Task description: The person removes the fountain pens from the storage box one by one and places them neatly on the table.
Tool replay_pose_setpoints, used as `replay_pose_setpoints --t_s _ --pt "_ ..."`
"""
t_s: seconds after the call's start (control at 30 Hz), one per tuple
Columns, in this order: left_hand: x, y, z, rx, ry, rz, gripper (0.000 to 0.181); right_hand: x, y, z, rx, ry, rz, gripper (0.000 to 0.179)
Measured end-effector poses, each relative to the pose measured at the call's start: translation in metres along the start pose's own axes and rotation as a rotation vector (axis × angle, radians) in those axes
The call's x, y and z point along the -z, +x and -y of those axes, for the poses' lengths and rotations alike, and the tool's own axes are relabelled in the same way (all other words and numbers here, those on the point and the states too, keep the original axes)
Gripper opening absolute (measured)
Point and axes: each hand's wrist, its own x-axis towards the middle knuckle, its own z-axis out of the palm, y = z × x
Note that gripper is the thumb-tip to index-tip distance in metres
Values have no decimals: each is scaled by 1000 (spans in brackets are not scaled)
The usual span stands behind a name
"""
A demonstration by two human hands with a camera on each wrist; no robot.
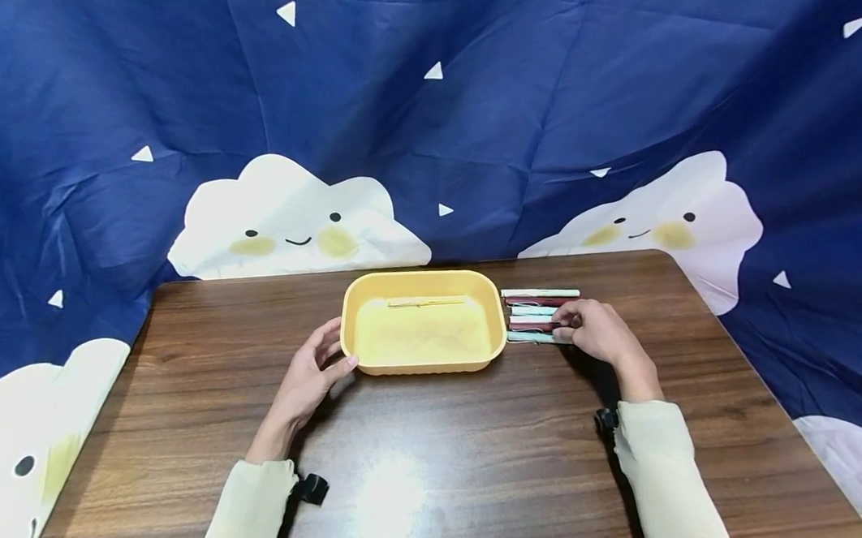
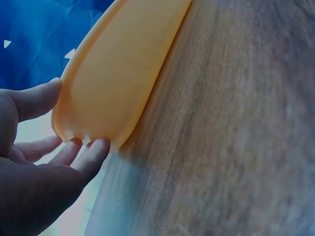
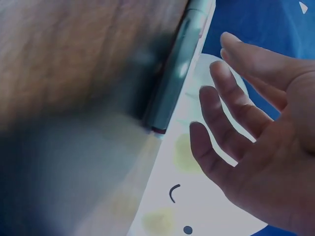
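My left hand (image 1: 310, 378) holds the left front corner of a yellow plastic tray (image 1: 350, 330). In the left wrist view, its thumb touches the rim and the curled fingers rest on the outer wall. A yellow pen (image 1: 426, 302) with a clip lies inside the tray near its back. My right hand (image 1: 597, 333) hovers over a row of pens just right of the tray, fingers spread and loosely bent with nothing between them in the right wrist view. A mint-green pen (image 3: 176, 73) lies below those fingertips. The row mixes white, mint and dark red pens (image 1: 539, 301), partly covered by the hand.
The brown wooden table (image 1: 494, 451) carries the tray and pens. Behind it hangs a navy cloth (image 1: 409, 122) with smiling white clouds. Both wrists wear a small black camera (image 1: 311, 489). The table's right edge slopes away beyond my right arm.
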Motion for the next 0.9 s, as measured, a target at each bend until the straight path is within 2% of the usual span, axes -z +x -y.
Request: replay_pose_setpoints --t_s 0.43,0.7,0.9 --pt "-1 -1 -1 4 -5 6 68 5 4 20 25 53 -83 24" --pt "-1 -1 0 1 -12 5 68 5 5 28 87 74 -155 24" --pt "-1 -1 0 3 -8 1 68 7 9 39 82 89 -179 27"
